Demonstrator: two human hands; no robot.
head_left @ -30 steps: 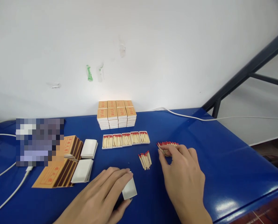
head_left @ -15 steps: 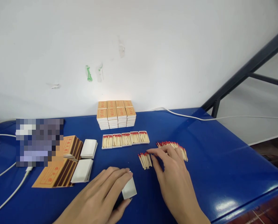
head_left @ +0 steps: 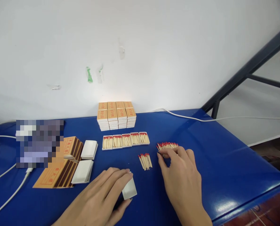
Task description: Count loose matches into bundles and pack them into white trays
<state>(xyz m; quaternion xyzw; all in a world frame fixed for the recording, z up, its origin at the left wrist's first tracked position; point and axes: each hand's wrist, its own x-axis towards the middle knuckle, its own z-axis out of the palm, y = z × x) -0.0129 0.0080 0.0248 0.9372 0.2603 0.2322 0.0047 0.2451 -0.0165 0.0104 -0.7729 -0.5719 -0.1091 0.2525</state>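
Observation:
My left hand point(head_left: 102, 194) is closed around a white matchbox tray point(head_left: 129, 189), thumb at its near end and fingers over its far edge. My right hand point(head_left: 182, 172) reaches over a larger pile of red-tipped matches point(head_left: 166, 146), covering part of it. Its thumb and index fingertip come together at the pile's left side; whatever lies between them is hidden. Between the hands, a small bunch of matches point(head_left: 145, 161) lies loose on the blue table point(head_left: 215, 163). Beyond it, a row of several filled trays point(head_left: 126, 140) shows match heads pointing toward the wall.
Stacked orange-topped matchboxes point(head_left: 116, 114) stand against the wall. To the left are stacked white trays point(head_left: 82, 171), flat orange sleeves point(head_left: 50, 174) and a pixelated object point(head_left: 39, 144) with a cable point(head_left: 17, 190). Another cable point(head_left: 189, 116) runs along the back right.
My right hand has moved right, away from the small bunch of matches and over to the larger pile. My left hand still holds the tray in nearly the same place.

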